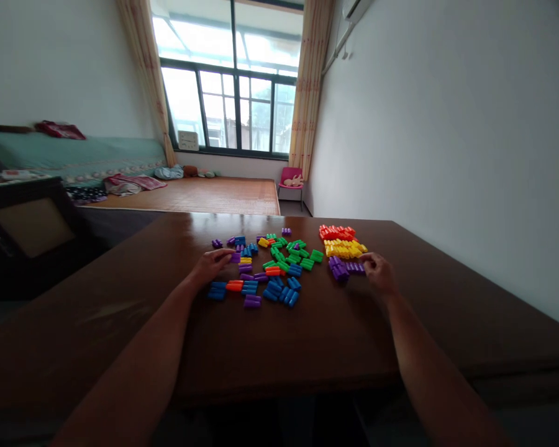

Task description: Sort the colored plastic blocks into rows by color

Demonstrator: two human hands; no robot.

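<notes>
Small plastic pieces in blue, green, orange, yellow and purple lie scattered over the middle of the brown table. At their left side my left hand (212, 264) pinches a purple piece (235, 257) between its fingertips. To the right, pieces are grouped by colour: a red-orange group (336, 232) at the back, a yellow group (345, 248) in front of it, and a purple group (338, 269) nearest me. My right hand (377, 270) has its fingers closed at the right end of the purple row; whatever its fingertips hold is too small to make out.
The table (321, 347) has its near edge close to my body. Beyond it stand a low bed (214, 195) and a pink chair (291, 176) below the window. A dark cabinet (28, 230) is at the left, and a white wall rises on the right.
</notes>
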